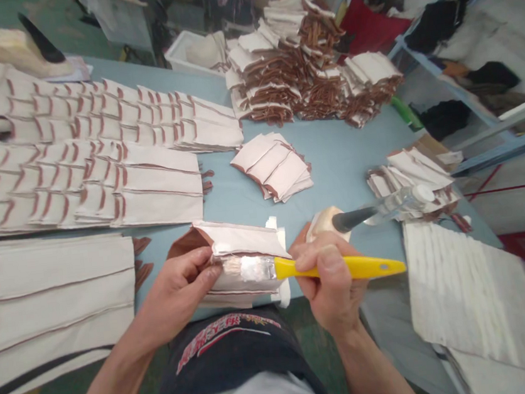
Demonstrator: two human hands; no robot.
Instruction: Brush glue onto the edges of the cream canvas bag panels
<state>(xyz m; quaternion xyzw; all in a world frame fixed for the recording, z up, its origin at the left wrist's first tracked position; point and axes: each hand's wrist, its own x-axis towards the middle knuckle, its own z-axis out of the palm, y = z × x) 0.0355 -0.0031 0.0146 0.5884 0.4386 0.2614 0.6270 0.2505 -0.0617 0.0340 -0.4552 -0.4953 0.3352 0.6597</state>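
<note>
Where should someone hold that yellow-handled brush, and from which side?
Probably best around its yellow handle, coming from the right, as the right hand does: that part is long, slim and points that way, while the bristles, at the opposite end, lie over the pale piece pinched by the left hand.

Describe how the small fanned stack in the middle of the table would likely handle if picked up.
The fanned stack would probably slide further out of line, since it lies spread with no visible tie. Its thin layers suggest some flex. It seems unlikely to roll, lying low on the blue table.
</note>
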